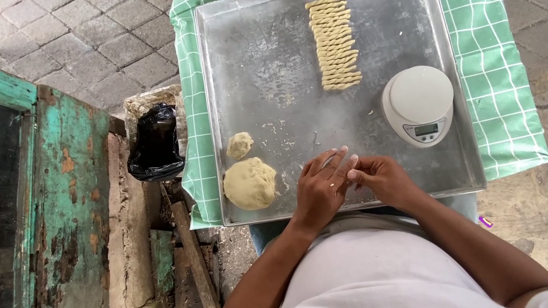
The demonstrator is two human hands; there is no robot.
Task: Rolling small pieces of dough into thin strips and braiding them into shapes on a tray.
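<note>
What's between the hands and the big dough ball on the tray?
Nothing visible. The large round ball of pale dough lies on the metal tray just off the left hand, with only bare, floury tray surface between. The right hand sits beyond the left one. The small dough lump is off that path.

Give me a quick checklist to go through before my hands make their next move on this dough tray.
1. Both hands over the tray: ok. Left hand and right hand meet fingertip to fingertip near the front rim of the metal tray.
2. Dough in the grip: cannot tell, the fingers hide it.
3. Dough supply close by: ok. The large dough ball and small dough lump lie left of the hands.
4. Space beside the twisted dough sticks: ok, bare metal either side.
5. Kitchen scale apart from the hands: ok.
</note>
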